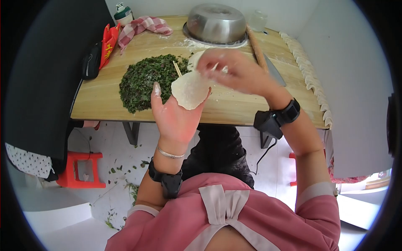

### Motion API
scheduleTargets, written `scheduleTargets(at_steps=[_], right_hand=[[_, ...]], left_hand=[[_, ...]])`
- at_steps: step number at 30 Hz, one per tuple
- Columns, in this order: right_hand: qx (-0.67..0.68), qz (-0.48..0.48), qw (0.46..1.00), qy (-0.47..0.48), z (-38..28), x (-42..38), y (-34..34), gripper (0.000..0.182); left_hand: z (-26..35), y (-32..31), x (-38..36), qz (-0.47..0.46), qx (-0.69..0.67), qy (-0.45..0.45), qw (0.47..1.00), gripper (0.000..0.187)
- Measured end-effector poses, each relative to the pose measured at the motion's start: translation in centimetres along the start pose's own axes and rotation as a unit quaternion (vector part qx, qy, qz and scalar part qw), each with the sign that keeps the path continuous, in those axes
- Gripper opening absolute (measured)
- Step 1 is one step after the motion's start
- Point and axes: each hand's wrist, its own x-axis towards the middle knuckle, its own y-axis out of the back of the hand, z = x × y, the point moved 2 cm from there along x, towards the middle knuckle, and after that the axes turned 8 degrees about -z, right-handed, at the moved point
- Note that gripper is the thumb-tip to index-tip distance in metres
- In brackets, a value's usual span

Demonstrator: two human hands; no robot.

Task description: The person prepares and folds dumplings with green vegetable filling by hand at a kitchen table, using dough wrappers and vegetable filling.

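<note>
On the raised palm and fingers of my left hand [178,115] lies a round dumpling wrapper [190,92], thin and pale, with nothing on it. The thumb stands apart and has flour on its tip. My right hand [234,71] hovers just beyond the wrapper's right edge, its fingers curled but smeared by motion. Behind the wrapper, a pair of chopsticks [177,69] sticks up at the edge of a heap of chopped greens [146,81]. More pale wrappers [194,61] lie on the table, partly hidden by my right hand.
A metal basin [216,21] stands upside down at the back of the wooden table [98,98]. Right of it are a rolling pin [256,48] and a flat metal blade [275,73]. Folded dumplings [307,75] line the right edge. A checked cloth [144,28] lies back left.
</note>
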Motion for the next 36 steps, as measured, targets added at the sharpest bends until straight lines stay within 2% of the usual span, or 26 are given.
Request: scheduleTargets(at_steps=[1,2,3,5,6,7,9,10,11,13,14,16,18,20,22,26,28,29,31,32,34,36], right_hand=[[0.045,0.070,0.996,-0.029,0.7,-0.2,0.5,0.015],[0.020,0.073,0.995,-0.064,1.4,-0.5,0.9,0.011],[0.023,0.073,0.995,-0.061,2.2,-0.6,0.7,0.011],[-0.142,0.005,0.983,-0.113,4.3,-1.0,-0.6,0.009],[-0.232,-0.013,0.971,-0.049,4.8,-1.3,-1.6,0.011],[-0.229,-0.012,0.972,-0.050,4.9,-1.4,-2.7,0.011],[-0.288,-0.079,0.951,-0.077,5.3,-1.0,-5.4,0.019],[-0.324,-0.106,0.940,-0.026,5.4,-0.7,-6.4,0.024],[-0.322,-0.104,0.941,-0.024,5.6,-0.6,-6.9,0.024],[-0.333,-0.111,0.935,0.057,4.6,0.1,-7.6,0.022],[-0.333,-0.107,0.935,0.060,4.6,0.6,-7.7,0.022],[-0.367,-0.131,0.909,0.145,4.6,1.6,-7.9,0.022],[-0.350,-0.156,0.914,0.130,4.7,2.5,-8.6,0.021],[-0.334,-0.182,0.917,0.115,4.8,2.8,-8.7,0.020],[-0.313,-0.169,0.921,0.158,4.4,2.9,-8.2,0.013],[-0.276,-0.107,0.945,0.143,4.3,2.0,-7.3,0.011],[-0.232,-0.035,0.968,0.085,5.2,1.5,-7.1,0.015],[-0.234,-0.035,0.968,0.084,5.5,1.0,-7.1,0.015],[-0.182,0.063,0.981,0.015,5.8,0.2,-6.4,0.014],[-0.184,0.062,0.981,0.015,5.9,-0.1,-6.1,0.014],[-0.124,0.143,0.982,-0.012,5.9,-0.8,-5.0,0.008],[-0.097,0.152,0.984,-0.012,6.3,-1.1,-4.2,0.008]], left_hand=[[0.3,0.0,0.1,0.047,0.044,-0.011,0.998,0.075],[0.6,0.2,0.0,0.034,0.019,-0.004,0.999,0.064],[1.0,0.8,0.1,0.036,0.021,-0.006,0.999,0.064],[1.9,2.1,0.3,0.059,0.196,-0.036,0.978,0.051],[3.0,2.3,0.1,0.069,0.229,-0.071,0.968,0.049],[4.2,2.4,-0.2,0.081,0.262,-0.105,0.956,0.047],[6.4,2.5,-0.5,0.115,0.290,-0.158,0.937,0.044],[7.2,2.7,-0.5,0.149,0.292,-0.183,0.927,0.041],[7.8,2.8,-0.6,0.182,0.293,-0.208,0.915,0.038],[8.6,2.8,-1.0,0.213,0.294,-0.214,0.907,0.038],[9.0,2.7,-1.1,0.241,0.290,-0.220,0.900,0.037],[9.8,3.6,-1.6,0.223,0.271,-0.210,0.912,0.037],[9.8,3.8,-1.7,0.207,0.247,-0.199,0.926,0.036],[9.6,3.9,-1.9,0.290,0.265,-0.221,0.893,0.035],[10.0,4.6,-2.1,0.261,0.260,-0.220,0.903,0.035],[10.4,5.3,-2.3,0.224,0.231,-0.205,0.924,0.033],[10.2,5.6,-2.4,0.215,0.223,-0.204,0.929,0.033],[10.2,5.6,-2.3,0.207,0.217,-0.203,0.932,0.033],[10.2,5.5,-2.3,0.198,0.216,-0.201,0.935,0.033],[10.2,5.4,-2.4,0.192,0.217,-0.200,0.936,0.033],[10.1,4.9,-2.5,0.193,0.225,-0.197,0.934,0.033],[9.9,4.8,-2.5,0.194,0.234,-0.193,0.933,0.033]])
